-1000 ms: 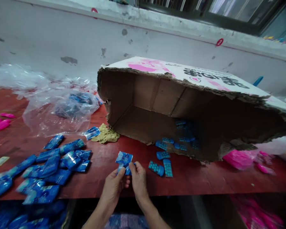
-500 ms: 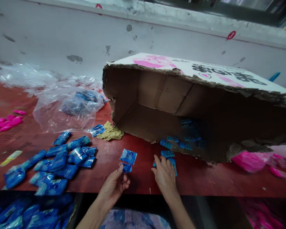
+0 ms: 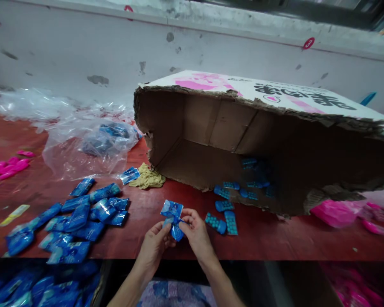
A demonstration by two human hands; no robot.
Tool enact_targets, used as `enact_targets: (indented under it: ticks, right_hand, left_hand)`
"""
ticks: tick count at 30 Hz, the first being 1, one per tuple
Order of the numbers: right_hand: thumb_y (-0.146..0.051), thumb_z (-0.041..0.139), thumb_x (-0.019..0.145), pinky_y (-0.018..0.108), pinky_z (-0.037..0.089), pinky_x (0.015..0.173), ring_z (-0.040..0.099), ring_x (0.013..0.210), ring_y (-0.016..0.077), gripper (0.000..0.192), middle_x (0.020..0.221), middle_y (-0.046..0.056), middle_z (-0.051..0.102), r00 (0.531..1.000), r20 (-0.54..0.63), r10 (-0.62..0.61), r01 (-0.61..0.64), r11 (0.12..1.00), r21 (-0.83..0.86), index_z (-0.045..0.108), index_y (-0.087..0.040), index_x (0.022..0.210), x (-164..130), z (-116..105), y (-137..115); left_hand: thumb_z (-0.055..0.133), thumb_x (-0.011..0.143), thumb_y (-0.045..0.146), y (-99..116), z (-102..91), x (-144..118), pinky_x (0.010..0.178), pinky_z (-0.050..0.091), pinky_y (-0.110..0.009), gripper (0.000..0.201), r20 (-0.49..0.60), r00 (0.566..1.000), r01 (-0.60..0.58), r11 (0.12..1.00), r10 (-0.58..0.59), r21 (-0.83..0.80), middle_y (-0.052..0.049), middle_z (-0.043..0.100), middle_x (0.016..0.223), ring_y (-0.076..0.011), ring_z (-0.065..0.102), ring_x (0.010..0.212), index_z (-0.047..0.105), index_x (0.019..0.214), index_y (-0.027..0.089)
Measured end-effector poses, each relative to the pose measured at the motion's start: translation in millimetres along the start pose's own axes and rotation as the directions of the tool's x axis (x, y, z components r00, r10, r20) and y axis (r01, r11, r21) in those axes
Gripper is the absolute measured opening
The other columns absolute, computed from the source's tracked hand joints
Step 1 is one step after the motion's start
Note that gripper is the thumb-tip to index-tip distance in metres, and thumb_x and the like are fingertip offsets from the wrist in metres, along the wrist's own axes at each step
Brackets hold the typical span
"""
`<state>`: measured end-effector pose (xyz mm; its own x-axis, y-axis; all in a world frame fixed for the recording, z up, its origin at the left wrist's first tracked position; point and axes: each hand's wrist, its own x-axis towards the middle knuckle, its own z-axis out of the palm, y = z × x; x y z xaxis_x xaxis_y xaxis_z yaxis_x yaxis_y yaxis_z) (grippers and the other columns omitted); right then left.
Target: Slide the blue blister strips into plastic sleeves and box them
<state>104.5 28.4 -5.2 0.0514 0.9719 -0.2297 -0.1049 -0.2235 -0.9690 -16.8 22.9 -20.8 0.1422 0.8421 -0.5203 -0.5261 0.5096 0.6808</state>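
Observation:
Above the front of the red table, my left hand (image 3: 156,244) and my right hand (image 3: 196,233) meet with fingers pinched on a small glossy blue packet (image 3: 177,231). Fingers cover parts of it, so its contents are hidden. Just beyond lies a flat blue packet (image 3: 172,207), close to the fingertips. To the right of my right hand, a small blue piece with round bumps (image 3: 215,222) rests on the table, a similar bumpy piece (image 3: 231,222) beside it. More of these trail into the cardboard box (image 3: 195,164), which lies on its side with its opening toward me.
Several filled blue packets (image 3: 78,215) are heaped at left. Behind them sits a clear plastic bag (image 3: 62,149) with blue items. A crumpled yellowish lump (image 3: 147,177) touches the box corner. Pink items (image 3: 337,214) lie at right. Below the table edge are more blue packets (image 3: 51,285).
My right hand has left the bumpy blue pieces and moved left to the small packet. Both hands now grip that packet, which was in my left hand alone.

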Motion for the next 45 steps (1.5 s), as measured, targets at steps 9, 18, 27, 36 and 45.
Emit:
enact_targets:
  ticks: [9,18,27,36,45]
  right_hand:
    - [-0.023,0.054,0.072,0.02,0.038,0.053,0.047,0.054,0.0101,0.032,0.06,-0.006,0.049,0.998,-0.069,0.009,-0.008,1.0,0.027,0.05,-0.017,0.103,-7.0,2.4,0.5]
    - [-0.032,0.052,0.077,0.022,0.04,0.057,0.05,0.058,0.0116,0.032,0.064,-0.004,0.052,0.998,-0.07,0.004,-0.001,0.999,0.042,0.049,-0.017,0.105,-6.9,2.7,0.3]
    - [-0.019,0.05,0.079,0.043,0.039,0.076,0.05,0.095,0.0315,0.031,0.105,0.014,0.057,0.909,-0.074,-0.41,0.016,0.212,-0.977,0.057,-0.02,0.109,-15.8,-70.4,7.4]
    - [-0.023,0.053,0.08,0.036,0.041,0.079,0.052,0.092,0.0239,0.03,0.096,0.006,0.059,0.907,0.077,-0.414,0.206,0.276,-0.939,0.054,-0.023,0.11,-4.4,-61.4,0.9]
    - [-0.018,0.054,0.08,0.038,0.042,0.083,0.051,0.096,0.024,0.035,0.101,0.008,0.057,0.912,0.144,-0.383,0.295,0.371,-0.881,0.052,-0.022,0.114,-12.2,-44.8,5.8]
  left_hand:
    - [0.074,0.059,0.034,3.8,3.1,-3.3,0.047,0.044,-0.02,0.028,0.041,0.994,0.106,0.991,-0.103,-0.077,-0.002,0.061,0.054,-0.0109,0.056,0.049,0.061,0.067,0.011]
    - [0.074,0.059,0.025,1.1,3.2,-2.7,0.043,0.045,-0.02,0.021,-0.08,0.984,0.146,0.978,-0.159,-0.151,0.0,0.057,0.048,-0.0101,0.054,0.044,0.059,0.064,0.012]
    - [0.056,0.078,0.018,6.6,10.0,-6.6,0.039,0.045,-0.018,0.01,-0.224,0.935,0.211,0.938,-0.275,-0.275,0.002,0.051,0.043,-0.0103,0.054,0.04,0.055,0.069,0.014]
    - [0.053,0.082,0.022,7.2,13.8,-4.0,0.038,0.043,-0.016,0.009,-0.277,0.921,0.182,0.932,-0.273,-0.314,0.004,0.05,0.043,-0.0086,0.052,0.038,0.058,0.087,0.016]
    - [0.056,0.08,0.025,3.6,10.0,-0.7,0.038,0.043,-0.016,0.014,-0.29,0.924,0.152,0.936,-0.249,-0.319,0.002,0.052,0.043,-0.0083,0.053,0.039,0.055,0.072,0.014]
